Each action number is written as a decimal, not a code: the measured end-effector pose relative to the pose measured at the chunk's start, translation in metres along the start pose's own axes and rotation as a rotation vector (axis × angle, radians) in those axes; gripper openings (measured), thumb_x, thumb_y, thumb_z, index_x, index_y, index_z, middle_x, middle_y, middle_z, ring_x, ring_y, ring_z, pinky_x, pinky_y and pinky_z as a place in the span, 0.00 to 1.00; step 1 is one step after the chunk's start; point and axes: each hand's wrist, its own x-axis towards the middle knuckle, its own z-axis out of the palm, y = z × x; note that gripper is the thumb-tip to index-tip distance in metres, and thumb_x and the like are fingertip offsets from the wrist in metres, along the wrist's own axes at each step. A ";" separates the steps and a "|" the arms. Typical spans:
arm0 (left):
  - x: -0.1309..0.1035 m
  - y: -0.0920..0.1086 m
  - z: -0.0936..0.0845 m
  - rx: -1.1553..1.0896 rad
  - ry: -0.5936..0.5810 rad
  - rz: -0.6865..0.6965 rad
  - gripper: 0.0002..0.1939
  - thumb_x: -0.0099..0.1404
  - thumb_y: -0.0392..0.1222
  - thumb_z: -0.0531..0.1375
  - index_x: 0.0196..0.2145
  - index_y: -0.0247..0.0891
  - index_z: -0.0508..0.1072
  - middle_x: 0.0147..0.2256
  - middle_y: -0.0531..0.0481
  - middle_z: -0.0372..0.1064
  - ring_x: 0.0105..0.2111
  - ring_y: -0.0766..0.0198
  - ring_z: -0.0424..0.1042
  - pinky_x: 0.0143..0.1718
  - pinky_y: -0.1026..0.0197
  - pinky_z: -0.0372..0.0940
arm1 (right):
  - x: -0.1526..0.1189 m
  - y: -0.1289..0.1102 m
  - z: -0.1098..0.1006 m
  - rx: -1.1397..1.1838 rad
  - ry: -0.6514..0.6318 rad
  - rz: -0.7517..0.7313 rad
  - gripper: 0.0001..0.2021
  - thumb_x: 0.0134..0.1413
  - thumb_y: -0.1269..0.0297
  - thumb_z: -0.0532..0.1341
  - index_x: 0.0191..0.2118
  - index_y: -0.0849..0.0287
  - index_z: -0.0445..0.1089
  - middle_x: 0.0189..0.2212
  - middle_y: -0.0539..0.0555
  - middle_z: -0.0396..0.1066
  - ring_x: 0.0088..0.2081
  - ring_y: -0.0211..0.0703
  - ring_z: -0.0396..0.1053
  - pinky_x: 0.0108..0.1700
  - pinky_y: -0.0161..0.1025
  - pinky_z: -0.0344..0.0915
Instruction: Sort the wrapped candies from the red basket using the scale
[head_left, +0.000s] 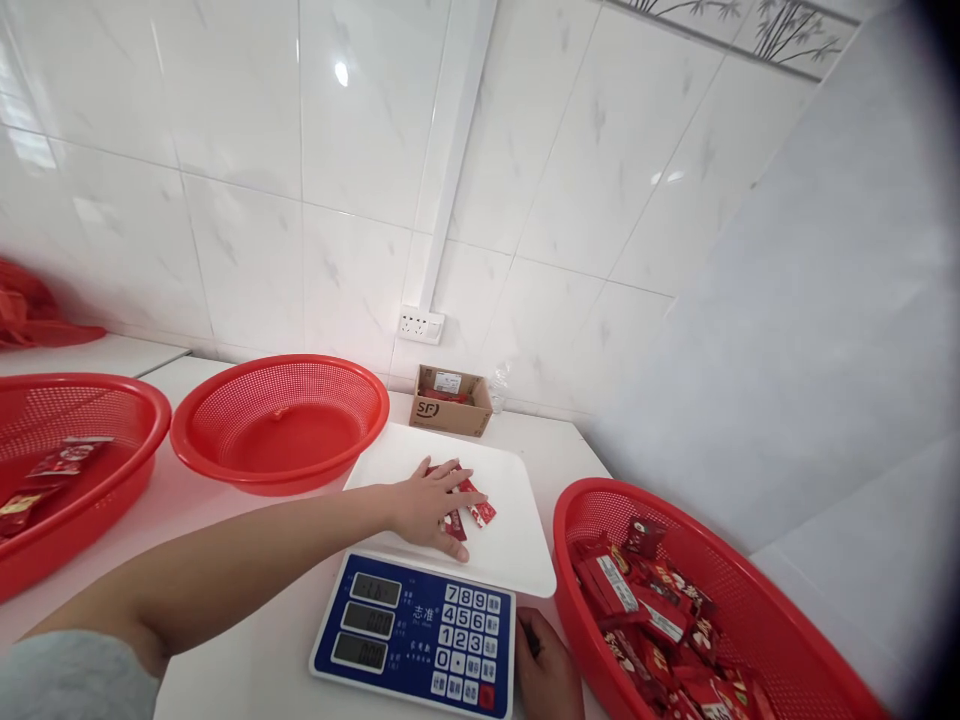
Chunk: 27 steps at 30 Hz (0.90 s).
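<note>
My left hand (437, 505) lies with fingers spread over a few small red packets (480, 508) on the white pan (517, 540) of a digital scale. It partly covers them, so their full shapes are hidden. The blue keypad panel (416, 630) of the scale faces me, with three small displays on its left side. Close against the panel's right edge is my right hand (550, 668), its fingers curled inward. Whatever is inside those fingers, if anything, is too dark to make out.
At the right, a red basket (757, 590) holds many red packets. Another red basket (281, 365) stands behind my left forearm, and a third (120, 500) with a few packets is at far left. A small cardboard box (450, 418) sits by the tiled wall, below a socket (421, 325).
</note>
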 end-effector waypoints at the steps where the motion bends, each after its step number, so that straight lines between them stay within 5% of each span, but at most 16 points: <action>1: 0.006 0.001 0.000 0.036 0.017 0.014 0.39 0.54 0.67 0.50 0.60 0.50 0.49 0.62 0.40 0.43 0.62 0.43 0.38 0.55 0.35 0.38 | 0.000 0.001 0.001 0.003 0.002 0.002 0.22 0.49 0.46 0.49 0.28 0.58 0.72 0.25 0.54 0.74 0.27 0.44 0.70 0.28 0.35 0.65; 5: 0.022 0.004 0.000 0.184 0.178 0.007 0.28 0.60 0.62 0.47 0.49 0.43 0.65 0.49 0.41 0.64 0.50 0.49 0.61 0.48 0.45 0.54 | 0.001 0.004 0.002 0.028 -0.005 0.006 0.21 0.49 0.47 0.50 0.28 0.58 0.71 0.25 0.54 0.74 0.26 0.44 0.70 0.28 0.34 0.64; 18: 0.044 -0.001 -0.002 0.139 0.283 -0.250 0.17 0.59 0.54 0.51 0.34 0.38 0.69 0.34 0.44 0.71 0.33 0.55 0.71 0.31 0.58 0.61 | -0.001 -0.001 0.001 0.067 -0.036 0.027 0.14 0.49 0.52 0.51 0.28 0.55 0.68 0.24 0.52 0.73 0.28 0.45 0.70 0.29 0.36 0.63; 23: 0.030 -0.021 -0.026 0.029 0.446 -0.381 0.16 0.62 0.54 0.48 0.35 0.40 0.67 0.35 0.49 0.71 0.32 0.61 0.71 0.28 0.63 0.61 | -0.002 -0.003 0.000 0.075 -0.032 0.017 0.15 0.49 0.52 0.51 0.28 0.56 0.68 0.25 0.52 0.73 0.28 0.45 0.70 0.29 0.36 0.64; 27: -0.004 -0.053 -0.055 -0.002 0.609 -0.539 0.15 0.65 0.51 0.45 0.40 0.41 0.65 0.40 0.48 0.69 0.34 0.62 0.71 0.31 0.63 0.61 | -0.002 -0.006 -0.004 0.082 -0.076 0.022 0.15 0.50 0.52 0.51 0.28 0.56 0.68 0.25 0.52 0.74 0.28 0.45 0.70 0.30 0.36 0.64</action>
